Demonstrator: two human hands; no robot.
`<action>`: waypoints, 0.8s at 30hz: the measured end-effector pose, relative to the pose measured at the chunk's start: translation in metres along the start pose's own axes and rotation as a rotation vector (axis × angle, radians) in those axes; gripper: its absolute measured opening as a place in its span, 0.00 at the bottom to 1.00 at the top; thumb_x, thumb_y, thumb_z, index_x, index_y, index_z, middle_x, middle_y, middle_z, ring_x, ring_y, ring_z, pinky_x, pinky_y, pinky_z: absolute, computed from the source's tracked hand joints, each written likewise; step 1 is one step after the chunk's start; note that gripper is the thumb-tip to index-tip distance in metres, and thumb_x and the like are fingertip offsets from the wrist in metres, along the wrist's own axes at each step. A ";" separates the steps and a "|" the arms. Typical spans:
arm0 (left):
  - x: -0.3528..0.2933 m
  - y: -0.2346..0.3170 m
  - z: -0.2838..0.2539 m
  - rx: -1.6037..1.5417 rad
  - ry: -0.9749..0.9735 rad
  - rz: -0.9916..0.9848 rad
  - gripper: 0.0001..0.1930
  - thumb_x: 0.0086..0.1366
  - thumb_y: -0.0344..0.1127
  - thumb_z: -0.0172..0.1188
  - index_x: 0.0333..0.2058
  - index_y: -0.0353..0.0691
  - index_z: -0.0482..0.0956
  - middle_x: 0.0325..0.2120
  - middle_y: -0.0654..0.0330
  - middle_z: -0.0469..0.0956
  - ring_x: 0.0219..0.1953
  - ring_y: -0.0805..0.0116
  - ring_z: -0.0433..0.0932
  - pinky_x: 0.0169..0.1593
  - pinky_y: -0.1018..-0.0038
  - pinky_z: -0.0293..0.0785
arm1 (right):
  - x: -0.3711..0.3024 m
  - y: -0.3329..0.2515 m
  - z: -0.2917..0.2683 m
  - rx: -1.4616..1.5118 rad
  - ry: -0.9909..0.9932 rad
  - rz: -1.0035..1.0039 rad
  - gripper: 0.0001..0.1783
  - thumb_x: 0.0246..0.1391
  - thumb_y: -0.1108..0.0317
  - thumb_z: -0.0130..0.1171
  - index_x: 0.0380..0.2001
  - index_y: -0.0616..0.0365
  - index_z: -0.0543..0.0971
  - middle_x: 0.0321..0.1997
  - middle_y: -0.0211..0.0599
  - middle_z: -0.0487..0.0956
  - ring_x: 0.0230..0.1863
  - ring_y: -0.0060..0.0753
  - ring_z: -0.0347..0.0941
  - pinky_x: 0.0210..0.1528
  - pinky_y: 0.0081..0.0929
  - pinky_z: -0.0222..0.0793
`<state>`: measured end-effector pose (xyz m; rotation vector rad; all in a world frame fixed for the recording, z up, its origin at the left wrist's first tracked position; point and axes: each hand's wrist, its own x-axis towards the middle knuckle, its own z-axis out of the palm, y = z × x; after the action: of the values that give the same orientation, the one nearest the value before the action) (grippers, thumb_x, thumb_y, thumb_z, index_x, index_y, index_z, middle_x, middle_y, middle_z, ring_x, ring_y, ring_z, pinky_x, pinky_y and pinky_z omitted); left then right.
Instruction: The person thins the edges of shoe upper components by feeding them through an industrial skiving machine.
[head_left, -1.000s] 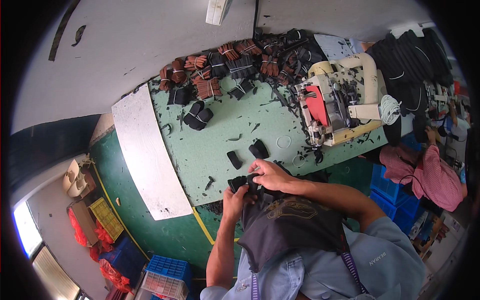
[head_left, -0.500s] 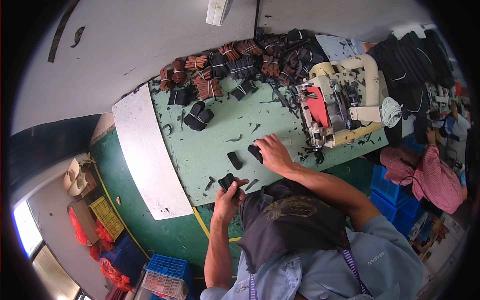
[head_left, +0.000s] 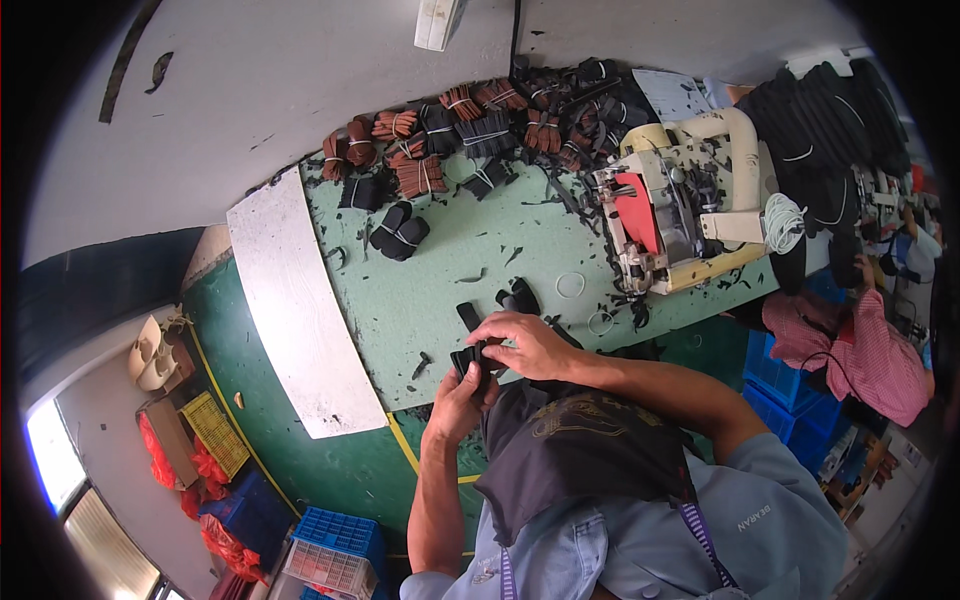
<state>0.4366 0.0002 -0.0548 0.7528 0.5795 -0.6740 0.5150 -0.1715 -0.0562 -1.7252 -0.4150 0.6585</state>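
The head view shows both bare hands together near the front edge of a green tabletop (head_left: 400,325), meeting around a small black stack (head_left: 461,359) of strip-like pieces. The left hand (head_left: 457,408) is clamped on this stack, its thumb lying along the near side and the stack's upper end standing out past the thumb. The right hand (head_left: 528,345) comes in from the right with bent fingers at the stack's right side; whether its fingertips pinch a piece or only press against it, I cannot tell. Just beyond the grip lies a black block (head_left: 467,315), partly covered by the right hand, and a little farther to the right sits a black clump (head_left: 518,296). Right of that clump are a pale ring (head_left: 571,286) and, closer to the right forearm, a second ring (head_left: 600,323). Left of the grip lies a small dark scrap (head_left: 421,364), with a white board (head_left: 295,300) farther left. Well beyond the hands rests a tied black bundle (head_left: 399,232), and behind it reddish-brown bundles (head_left: 418,177). Far to the right of the grip stands a cream machine (head_left: 742,226) with a red panel (head_left: 634,215).
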 end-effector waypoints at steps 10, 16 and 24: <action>0.002 -0.012 -0.010 -0.171 0.063 0.003 0.16 0.68 0.47 0.53 0.45 0.40 0.69 0.27 0.63 0.69 0.25 0.71 0.65 0.28 0.76 0.59 | 0.000 0.001 0.005 -0.036 0.044 -0.022 0.10 0.49 0.76 0.59 0.37 0.58 0.79 0.39 0.36 0.78 0.42 0.37 0.75 0.44 0.30 0.71; 0.004 -0.015 -0.010 -0.251 0.027 0.023 0.16 0.68 0.47 0.53 0.44 0.40 0.70 0.27 0.62 0.69 0.25 0.71 0.65 0.28 0.77 0.59 | -0.002 0.006 0.011 -0.100 0.105 -0.063 0.10 0.47 0.75 0.62 0.35 0.58 0.78 0.35 0.34 0.78 0.40 0.39 0.74 0.42 0.31 0.71; 0.007 -0.013 -0.007 -0.276 0.120 0.021 0.15 0.70 0.46 0.50 0.44 0.39 0.70 0.25 0.61 0.70 0.26 0.71 0.67 0.28 0.76 0.60 | 0.002 0.010 0.017 -0.211 0.158 -0.175 0.09 0.47 0.74 0.62 0.35 0.56 0.78 0.35 0.35 0.78 0.39 0.41 0.73 0.41 0.34 0.70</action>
<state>0.4302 -0.0038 -0.0692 0.5425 0.7568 -0.5186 0.5049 -0.1597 -0.0690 -1.8988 -0.5326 0.3589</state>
